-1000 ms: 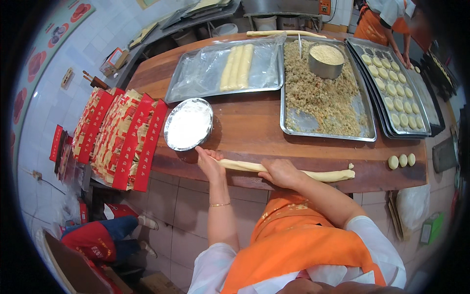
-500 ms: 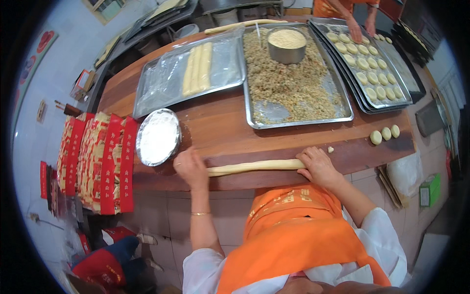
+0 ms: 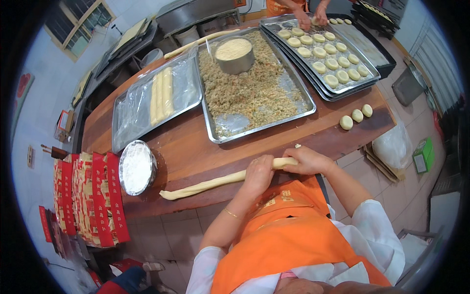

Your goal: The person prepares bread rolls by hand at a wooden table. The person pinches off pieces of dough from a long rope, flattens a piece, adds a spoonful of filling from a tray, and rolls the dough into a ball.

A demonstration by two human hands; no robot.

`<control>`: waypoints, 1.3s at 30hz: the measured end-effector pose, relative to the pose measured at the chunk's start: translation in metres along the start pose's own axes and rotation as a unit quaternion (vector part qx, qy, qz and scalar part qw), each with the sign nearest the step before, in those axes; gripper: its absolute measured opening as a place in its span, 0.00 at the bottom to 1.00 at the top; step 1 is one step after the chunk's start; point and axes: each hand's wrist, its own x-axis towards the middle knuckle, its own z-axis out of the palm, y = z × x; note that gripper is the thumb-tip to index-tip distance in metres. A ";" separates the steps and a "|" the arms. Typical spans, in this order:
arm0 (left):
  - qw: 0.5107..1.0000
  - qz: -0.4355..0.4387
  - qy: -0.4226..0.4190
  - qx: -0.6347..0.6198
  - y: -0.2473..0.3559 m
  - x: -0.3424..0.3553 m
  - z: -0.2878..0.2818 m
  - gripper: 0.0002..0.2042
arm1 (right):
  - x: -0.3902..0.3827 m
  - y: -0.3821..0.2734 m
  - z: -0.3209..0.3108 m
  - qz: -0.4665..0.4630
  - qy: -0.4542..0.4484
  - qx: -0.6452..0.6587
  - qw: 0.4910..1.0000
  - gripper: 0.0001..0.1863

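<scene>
A tray of filling [image 3: 230,122] is set on the wooden counter [image 3: 181,153]. On the near side of that tray and apart from it, a long dough rope [image 3: 205,185] is laid slantwise on the counter. Near its right end, the rope is covered by the left hand [image 3: 259,172], whose narrow grip is curled over the dough; the underside is hidden. The right tip is held in the grip of the right hand [image 3: 309,160], between thumb and fingers. Toward the far end of the tray of filling, a metal tub [image 3: 235,65] of pale crumbs is stood on the filling. Left of the tray, three dough rolls [image 3: 161,95] are laid in a plastic-lined tray [image 3: 127,122]; to its near left, a silver bowl [image 3: 153,171] is filled with white powder. Right of it, three dough rounds [image 3: 357,116] are lined up, and more are spread on a stacked tray [image 3: 369,80], over which a co-worker's hands [image 3: 303,21] are held.
</scene>
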 end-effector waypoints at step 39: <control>0.976 -0.075 -0.108 0.174 0.013 0.057 0.015 0.22 | -0.013 0.044 -0.013 -0.046 0.068 0.518 0.851 0.10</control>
